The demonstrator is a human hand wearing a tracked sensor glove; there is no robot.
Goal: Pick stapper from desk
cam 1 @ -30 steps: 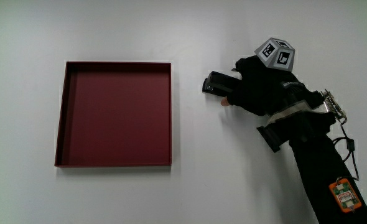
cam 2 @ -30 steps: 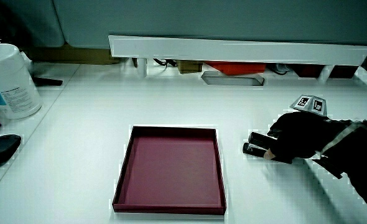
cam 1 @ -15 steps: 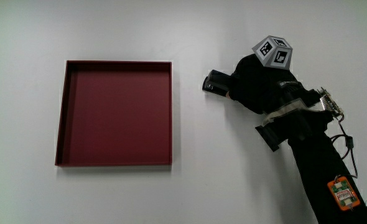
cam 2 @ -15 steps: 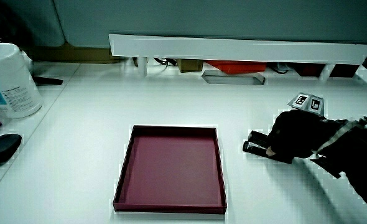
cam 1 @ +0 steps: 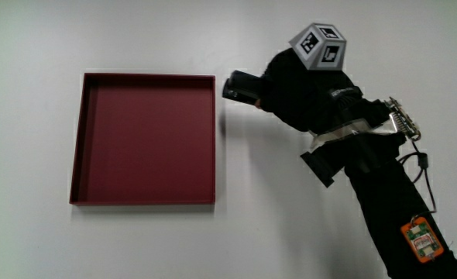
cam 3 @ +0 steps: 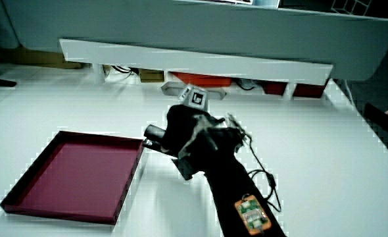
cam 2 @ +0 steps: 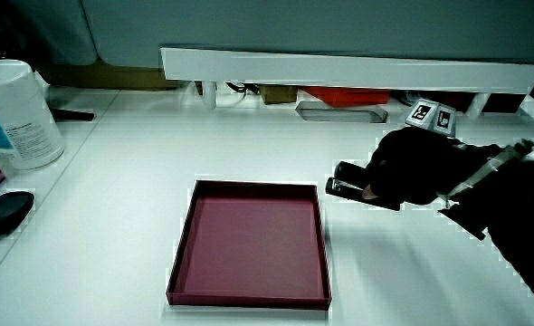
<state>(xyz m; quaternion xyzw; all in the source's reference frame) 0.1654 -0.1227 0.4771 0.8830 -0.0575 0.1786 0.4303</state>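
The white table is carrying a shallow red tray. Beside the tray's corner farther from the person, the hand is gripping the black stapler, fingers closed around its body, one end sticking out toward the tray. It is probably rigid, fairly dense and smooth-cased, so holding it mid-body looks steadier than by an end.

A white table carries a shallow dark red tray; in a side view, a white tub and a black mouse sit near its edge
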